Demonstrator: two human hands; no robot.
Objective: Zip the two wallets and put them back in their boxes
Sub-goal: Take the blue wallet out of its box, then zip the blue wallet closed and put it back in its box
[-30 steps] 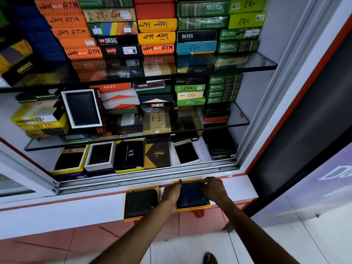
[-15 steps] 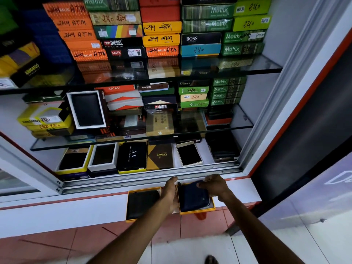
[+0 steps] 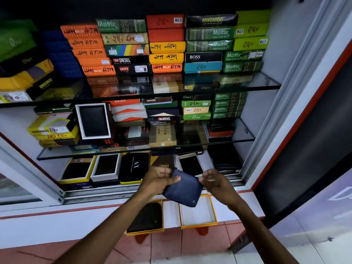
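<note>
Lifted clear of its tray since the earlier frames, the navy zip wallet now hangs in the air above the white bench, where before it lay inside the right-hand yellow-rimmed box. That box now stands empty, its pale floor showing. Just beside it, the left-hand yellow-rimmed box holds the black wallet; whether its zip is closed I cannot tell from this view. The left hand has a closed grip on the navy wallet's upper left corner, thumb across its face. The right hand is curled narrow at the wallet's right edge, apparently pinching near the zip track, though blur hides the puller. By my judgement the task is about halfway at best: the navy wallet is being zipped and must go back into its box, and the black one may need checking.
</note>
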